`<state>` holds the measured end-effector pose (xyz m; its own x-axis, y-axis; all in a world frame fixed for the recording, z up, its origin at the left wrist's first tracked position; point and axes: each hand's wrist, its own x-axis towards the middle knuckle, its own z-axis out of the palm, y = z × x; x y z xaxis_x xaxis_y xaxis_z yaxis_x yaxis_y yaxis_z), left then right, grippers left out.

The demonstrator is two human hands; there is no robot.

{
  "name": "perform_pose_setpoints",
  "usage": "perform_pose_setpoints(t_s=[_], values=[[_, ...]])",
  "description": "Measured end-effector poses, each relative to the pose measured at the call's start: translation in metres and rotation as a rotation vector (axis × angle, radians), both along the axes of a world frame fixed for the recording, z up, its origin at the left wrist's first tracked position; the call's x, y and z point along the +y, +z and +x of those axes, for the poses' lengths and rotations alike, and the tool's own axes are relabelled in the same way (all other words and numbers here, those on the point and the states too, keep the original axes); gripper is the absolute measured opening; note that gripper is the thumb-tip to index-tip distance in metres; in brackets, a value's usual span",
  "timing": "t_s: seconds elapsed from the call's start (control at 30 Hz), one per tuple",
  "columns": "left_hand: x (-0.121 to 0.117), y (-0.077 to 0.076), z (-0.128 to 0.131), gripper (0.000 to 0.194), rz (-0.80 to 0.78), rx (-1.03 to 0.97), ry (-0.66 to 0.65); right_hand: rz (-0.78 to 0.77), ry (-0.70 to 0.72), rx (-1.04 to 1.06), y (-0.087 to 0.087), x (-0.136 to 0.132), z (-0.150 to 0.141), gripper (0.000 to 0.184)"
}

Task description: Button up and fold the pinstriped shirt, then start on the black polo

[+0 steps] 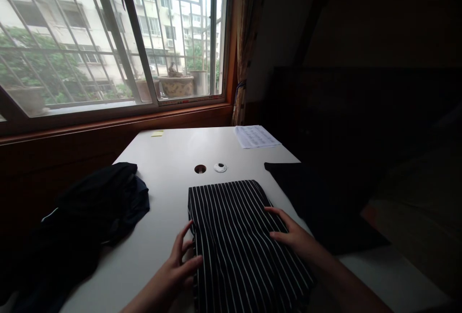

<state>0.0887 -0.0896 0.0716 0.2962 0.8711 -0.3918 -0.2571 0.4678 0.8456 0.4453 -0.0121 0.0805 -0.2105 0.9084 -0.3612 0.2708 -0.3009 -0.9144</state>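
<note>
A black garment with thin white stripes lies folded in a long rectangle on the white table, its near end running out of the bottom of the view. At its left edge is my left hand, fingers apart, with the thumb resting on the striped cloth. My right hand touches the cloth's right side, thumb and forefinger spread over the top. Neither hand grips the fabric. Some of the left fingers are partly hidden beside the garment's edge.
Dark crumpled clothes are heaped at the left. Another dark cloth lies over the right edge. Toward the back are printed sheets, yellow sticky notes, a round cable hole and its white cover. A barred window stands behind.
</note>
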Motion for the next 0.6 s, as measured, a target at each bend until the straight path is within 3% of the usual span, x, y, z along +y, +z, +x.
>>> perform_pose_setpoints(t_s=[0.1, 0.33, 0.6], values=[[0.019, 0.011, 0.008, 0.093, -0.021, -0.005, 0.099, 0.042, 0.001, -0.015, -0.003, 0.004, 0.011, 0.082], [0.041, 0.022, 0.057, 0.11, -0.005, -0.126, 0.078, 0.155, 0.018, -0.021, -0.008, 0.014, 0.029, 0.09], [0.06, 0.015, 0.123, 0.112, 0.247, -0.118, -0.038, 0.315, -0.057, -0.136, 0.037, 0.019, 0.082, 0.083]])
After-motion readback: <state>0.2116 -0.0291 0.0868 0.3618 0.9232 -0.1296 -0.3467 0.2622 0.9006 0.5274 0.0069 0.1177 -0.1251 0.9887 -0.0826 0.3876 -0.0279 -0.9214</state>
